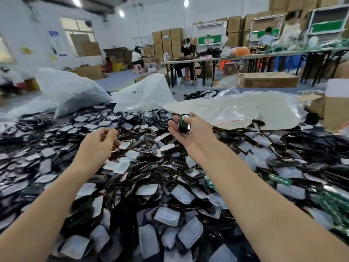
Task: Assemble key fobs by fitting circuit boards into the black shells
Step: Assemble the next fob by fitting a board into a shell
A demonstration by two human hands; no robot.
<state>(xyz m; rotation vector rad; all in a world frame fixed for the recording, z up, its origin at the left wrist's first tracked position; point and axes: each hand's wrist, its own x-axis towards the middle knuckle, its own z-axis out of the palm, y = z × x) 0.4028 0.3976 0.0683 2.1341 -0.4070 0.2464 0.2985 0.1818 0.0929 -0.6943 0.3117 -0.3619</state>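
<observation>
Right hand (190, 135) holds black shell (183, 123) — left hand (99, 141) over pile (170, 197).

I monitor this station through a single wide-angle camera worn on the person's head. It faces forward and down. The left forearm (47, 205) and right forearm (264, 195) enter from the bottom corners and lead to the left hand (100, 140) and right hand (188, 133) at mid-frame. The heap of black shells (170, 186) lies close beneath the lens and fills the lower half to the bottom edge. The upper half covers the room beyond: plastic bags (236, 108) behind the heap, then a long worktop (245, 57), with stacked cardboard boxes (168, 40) at the far wall. Ceiling lights (121, 13) show along the top edge.
</observation>
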